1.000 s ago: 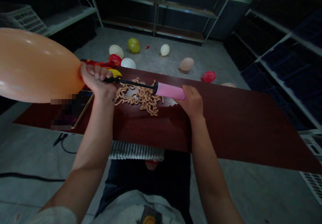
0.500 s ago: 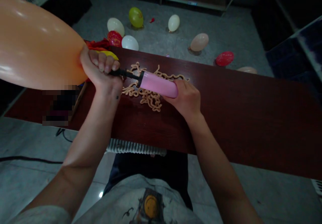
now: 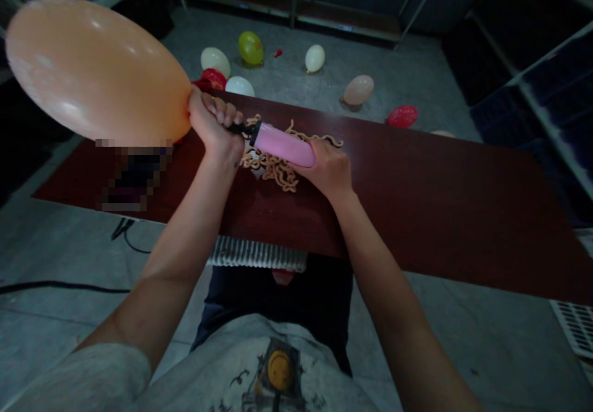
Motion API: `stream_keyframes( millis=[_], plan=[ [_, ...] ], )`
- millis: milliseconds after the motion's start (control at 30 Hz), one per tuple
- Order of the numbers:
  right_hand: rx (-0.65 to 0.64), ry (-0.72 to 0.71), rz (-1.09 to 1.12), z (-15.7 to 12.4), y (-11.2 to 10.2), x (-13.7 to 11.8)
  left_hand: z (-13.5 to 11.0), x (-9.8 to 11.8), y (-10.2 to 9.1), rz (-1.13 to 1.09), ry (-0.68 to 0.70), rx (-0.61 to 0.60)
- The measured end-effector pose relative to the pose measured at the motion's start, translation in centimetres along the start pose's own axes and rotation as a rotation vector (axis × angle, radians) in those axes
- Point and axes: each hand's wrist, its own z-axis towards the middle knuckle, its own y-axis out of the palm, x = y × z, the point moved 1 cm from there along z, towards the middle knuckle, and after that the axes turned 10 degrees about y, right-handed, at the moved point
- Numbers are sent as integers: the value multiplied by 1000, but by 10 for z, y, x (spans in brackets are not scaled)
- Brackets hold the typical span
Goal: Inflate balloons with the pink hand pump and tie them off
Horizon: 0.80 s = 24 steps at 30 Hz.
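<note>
A large inflated orange balloon (image 3: 99, 72) rises at the upper left, its narrow neck running into my left hand (image 3: 217, 118). That hand is closed around the neck and the black end of a hand balloon pump. My right hand (image 3: 330, 166) is wrapped round the far end of the pump's pink barrel (image 3: 285, 145). Only a short stretch of black rod (image 3: 250, 130) shows between my left fingers and the barrel. Beneath the pump, a heap of curly tan strands (image 3: 280, 174) lies on the dark red-brown table (image 3: 417, 208).
On the floor beyond the table lie several balloons, among them a yellow-green one (image 3: 251, 47), a white one (image 3: 315, 58), a pink one (image 3: 359, 90) and a red one (image 3: 403, 116). Shelves (image 3: 347, 18) stand behind. A black cable (image 3: 65, 286) crosses the floor at left.
The pink barrel has slid toward my left hand, so less of the black rod shows. Both hands are closer together, and the balloon has shifted right in view, now showing whole.
</note>
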Motion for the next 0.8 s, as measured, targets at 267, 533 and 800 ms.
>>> stream_keyframes(
  millis=[267,533,800],
  plan=[
    [5,-13,-88,-2,-11,21,19,7,-10,-113,19,27],
    [38,-16,-119,0,-28,48,31,34,-13,-105,147,-34],
    [70,21,-62,-1,-30,49,32,41,-14,110,227,10]
  ],
)
